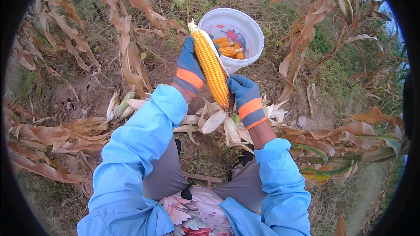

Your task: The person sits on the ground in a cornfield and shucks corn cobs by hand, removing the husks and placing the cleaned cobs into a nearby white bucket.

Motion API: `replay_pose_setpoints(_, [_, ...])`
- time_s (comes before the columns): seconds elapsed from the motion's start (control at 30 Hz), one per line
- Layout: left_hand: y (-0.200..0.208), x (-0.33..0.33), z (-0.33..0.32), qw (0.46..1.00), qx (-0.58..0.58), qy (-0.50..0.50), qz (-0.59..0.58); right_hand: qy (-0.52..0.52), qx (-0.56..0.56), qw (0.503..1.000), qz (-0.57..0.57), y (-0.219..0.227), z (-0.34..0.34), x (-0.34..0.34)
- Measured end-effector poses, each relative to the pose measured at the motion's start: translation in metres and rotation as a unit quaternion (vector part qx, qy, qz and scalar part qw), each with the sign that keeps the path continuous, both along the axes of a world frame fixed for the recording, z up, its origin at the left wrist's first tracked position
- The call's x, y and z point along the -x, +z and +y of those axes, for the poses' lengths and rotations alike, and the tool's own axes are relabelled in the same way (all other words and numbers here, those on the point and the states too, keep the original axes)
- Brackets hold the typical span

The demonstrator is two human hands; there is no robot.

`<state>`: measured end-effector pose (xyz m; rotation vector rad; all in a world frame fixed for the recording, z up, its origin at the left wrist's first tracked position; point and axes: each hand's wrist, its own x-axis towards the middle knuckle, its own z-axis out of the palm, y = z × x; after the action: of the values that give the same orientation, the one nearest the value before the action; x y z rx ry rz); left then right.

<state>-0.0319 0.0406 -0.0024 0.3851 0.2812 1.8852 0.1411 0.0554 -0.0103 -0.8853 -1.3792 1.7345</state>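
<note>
A yellow ear of corn (211, 67) slants across the middle of the view, its pale stalk end up and its darker, silky tip down. My left hand (191, 63), in a blue-grey glove with an orange cuff, is wrapped round its upper part from the left. A pale strip of husk (222, 63) still runs along the ear's right side. Beside the lower end, my right hand (244, 92), gloved alike, is closed at the edge of this husk. Its fingertips are partly hidden. Most of the ear's kernels are bare.
Beyond my hands stands a white bucket (239, 63) with several husked ears (229, 48) inside. Loose husks (213, 121) lie on the ground beneath the ear. Unhusked ears (121, 105) rest to the left. Dry corn stalks and leaves (304, 35) lie on both sides.
</note>
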Motion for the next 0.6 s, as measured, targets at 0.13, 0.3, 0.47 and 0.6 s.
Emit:
replay_pose_setpoints(0.13, [0.003, 0.000, -0.002, 1.000, -0.016, -0.018, -0.009, -0.019, -0.027, 0.999, -0.010, -0.003, -0.005, 0.008])
replay_pose_setpoints(0.3, [0.007, -0.007, -0.005, 0.997, 0.066, -0.020, 0.026, -0.060, -0.119, 0.989, -0.069, -0.003, -0.007, 0.012])
replay_pose_setpoints(0.47, [0.009, -0.005, -0.003, 0.997, 0.058, -0.049, 0.009, -0.089, -0.083, 0.991, -0.055, 0.007, -0.001, 0.008])
replay_pose_setpoints(0.6, [0.014, -0.009, -0.012, 0.991, 0.063, -0.102, 0.052, -0.128, -0.088, 0.988, 0.026, 0.030, 0.012, -0.001])
